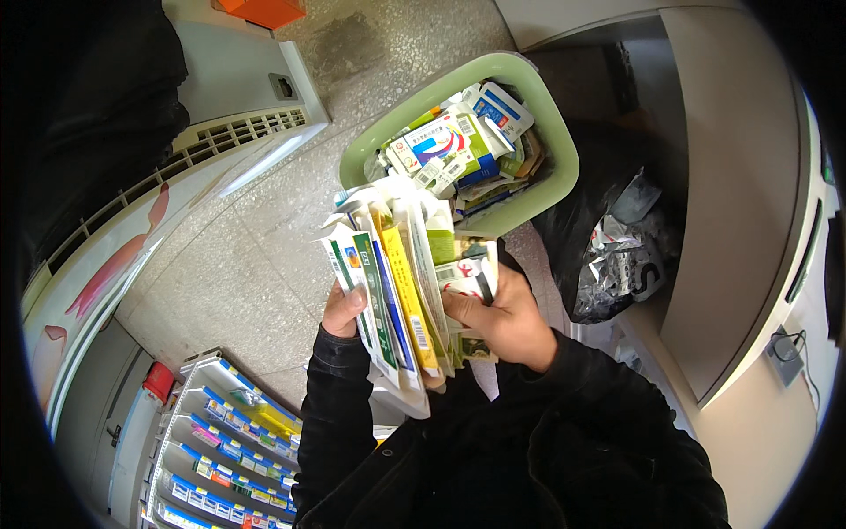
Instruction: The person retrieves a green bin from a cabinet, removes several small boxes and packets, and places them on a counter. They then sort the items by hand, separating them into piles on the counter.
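Note:
Between my two hands is a thick stack of flattened medicine cartons (396,291), in white, green, blue and yellow, standing on edge. My left hand (345,309) grips the stack's left side, thumb across a green and white carton. On the right, my right hand (505,317) pinches a white carton with red and black print (466,278) and presses against the stack. Just beyond the stack stands a light green plastic bin (565,145), holding more empty cartons (429,142), some flattened. The stack's upper end overlaps the bin's near rim. The fingers behind the stack are hidden.
A black plastic bag with clear and silvery wrappers (621,264) lies right of the bin, beside a curved counter (733,198). Shelves of boxed products (231,449) stand at the lower left. A white cabinet with a grille (251,125) and an orange box (264,10) are at the upper left.

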The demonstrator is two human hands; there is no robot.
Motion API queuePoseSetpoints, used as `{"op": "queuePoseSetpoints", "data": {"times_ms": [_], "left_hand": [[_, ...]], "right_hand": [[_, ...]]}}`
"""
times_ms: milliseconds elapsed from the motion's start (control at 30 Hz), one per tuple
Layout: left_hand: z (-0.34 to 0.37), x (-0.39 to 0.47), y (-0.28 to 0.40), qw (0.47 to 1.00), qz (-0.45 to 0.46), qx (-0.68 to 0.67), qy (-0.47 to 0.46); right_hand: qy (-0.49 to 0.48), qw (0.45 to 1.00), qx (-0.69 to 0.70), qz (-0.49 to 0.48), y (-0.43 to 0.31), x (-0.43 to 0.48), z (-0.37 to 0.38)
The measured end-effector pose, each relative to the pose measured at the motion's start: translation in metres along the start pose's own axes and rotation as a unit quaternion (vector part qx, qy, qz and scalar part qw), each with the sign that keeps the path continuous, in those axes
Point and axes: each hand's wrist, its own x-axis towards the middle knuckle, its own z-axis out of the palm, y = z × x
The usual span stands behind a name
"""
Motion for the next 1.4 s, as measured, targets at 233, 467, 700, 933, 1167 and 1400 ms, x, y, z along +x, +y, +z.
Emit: {"op": "queuePoseSetpoints", "data": {"times_ms": [233, 467, 700, 933, 1167, 1400], "left_hand": [[-0.031, -0.022, -0.017, 0.998, 0.022, 0.003, 0.052], [-0.051, -0.058, -0.039, 0.986, 0.061, -0.036, 0.152], [-0.067, -0.080, -0.060, 0.987, 0.032, -0.071, 0.142], [-0.065, -0.078, -0.064, 0.987, 0.029, -0.089, 0.133], [-0.058, -0.080, -0.060, 0.989, 0.043, -0.074, 0.118], [-0.043, -0.074, -0.055, 0.987, 0.049, -0.064, 0.138]], "right_hand": [[-0.082, 0.992, -0.083, -0.036, 0.030, 0.043, -0.004], [0.253, 0.954, -0.159, -0.024, 0.101, 0.203, -0.101], [0.283, 0.944, -0.170, 0.006, 0.120, 0.225, -0.121], [0.210, 0.790, -0.576, -0.031, 0.106, 0.221, -0.106], [0.081, 0.934, -0.345, 0.035, 0.112, 0.226, -0.109], [0.115, 0.901, -0.416, 0.031, 0.100, 0.210, -0.091]]}}
